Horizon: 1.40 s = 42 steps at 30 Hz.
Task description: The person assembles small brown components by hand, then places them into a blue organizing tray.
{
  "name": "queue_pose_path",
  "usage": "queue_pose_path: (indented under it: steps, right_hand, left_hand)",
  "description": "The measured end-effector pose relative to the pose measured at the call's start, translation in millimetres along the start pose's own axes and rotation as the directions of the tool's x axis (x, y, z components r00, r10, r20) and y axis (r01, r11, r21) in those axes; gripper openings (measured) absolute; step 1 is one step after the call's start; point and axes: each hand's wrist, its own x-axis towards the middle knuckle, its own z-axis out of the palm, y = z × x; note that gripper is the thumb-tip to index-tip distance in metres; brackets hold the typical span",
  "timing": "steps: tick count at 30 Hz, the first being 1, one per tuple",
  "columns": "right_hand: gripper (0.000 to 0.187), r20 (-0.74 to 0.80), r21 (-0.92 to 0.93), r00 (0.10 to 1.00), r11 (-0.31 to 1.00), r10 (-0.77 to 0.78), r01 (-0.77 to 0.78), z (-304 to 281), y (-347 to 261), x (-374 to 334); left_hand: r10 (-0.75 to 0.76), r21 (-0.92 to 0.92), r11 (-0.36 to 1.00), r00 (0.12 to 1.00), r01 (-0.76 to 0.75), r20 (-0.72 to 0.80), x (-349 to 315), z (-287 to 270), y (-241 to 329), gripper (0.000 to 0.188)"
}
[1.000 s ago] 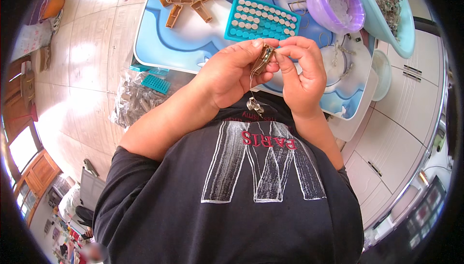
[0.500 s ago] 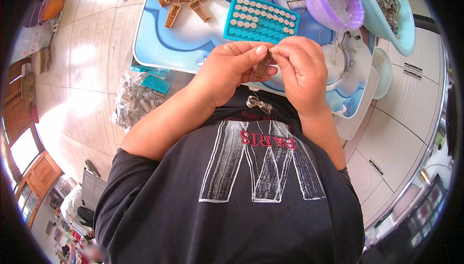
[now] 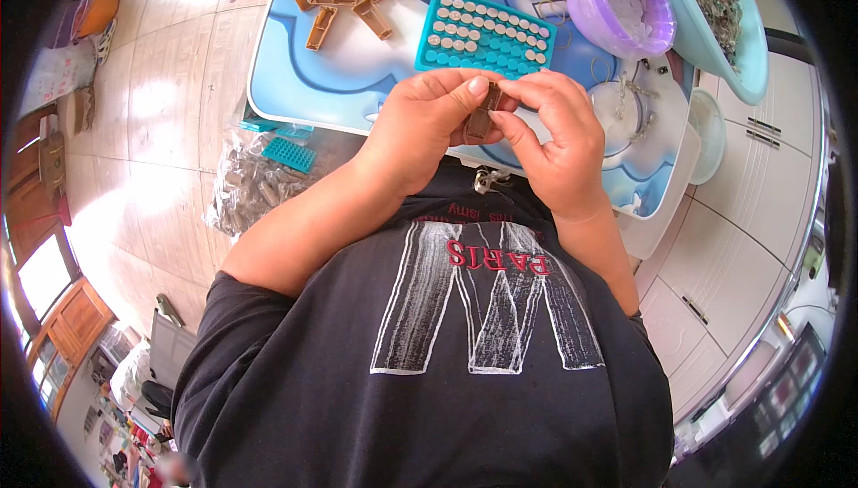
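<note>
Head view: a narrow, dark brown plastic case (image 3: 483, 120) is located between the hands, in front of the torso. Its long axis runs away from the body, far end inclined slightly right. The left hand (image 3: 427, 126) pinches it from the left, thumb near the far end, other fingers partly hidden behind. The right hand (image 3: 563, 148) is at its right side: thumb and index finger are spread along the case, tips at its edge; whether they grip cannot be told. Both hands are equally near. Just below the case is a small silvery wire bundle (image 3: 487, 180). Beyond the hands, on a blue-and-white table (image 3: 313, 61), stands a turquoise plastic tray (image 3: 502, 52) of pale round discs; farther left lie loose brown plastic cases (image 3: 372, 19).
</note>
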Motion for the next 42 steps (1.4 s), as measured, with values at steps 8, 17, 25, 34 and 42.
queue_pose_path:
  steps: [8,17,25,34,42]
  right_hand:
    - [0.031,0.083,-0.078,0.994,0.995,0.07,-0.064,1.2,-24.3,0.8]
    - [0.019,0.075,0.237,0.944,0.914,0.321,-0.33,10.8,-17.7,-10.1]
    - [0.017,0.094,0.32,0.935,0.879,0.341,-0.353,16.0,-18.2,-12.2]
    - [0.016,0.231,0.404,0.875,0.776,0.427,-0.485,19.4,-18.2,-11.7]
    - [0.023,0.2,0.468,0.884,0.752,0.422,-0.465,18.8,-22.6,-10.9]
  left_hand:
    - [0.14,0.031,0.99,0.975,-0.137,-0.174,4.0,7.8,0.8,0.023]
    - [0.171,0.055,0.985,0.964,-0.163,-0.203,4.2,5.9,0.6,0.026]
    - [0.145,0.045,0.989,0.972,-0.139,-0.183,5.6,2.8,-1.9,0.026]
    - [0.122,0.021,0.993,0.972,-0.12,-0.201,3.0,0.9,1.3,0.026]
    - [0.139,0.035,0.99,0.967,-0.134,-0.212,2.8,-0.4,3.4,0.026]
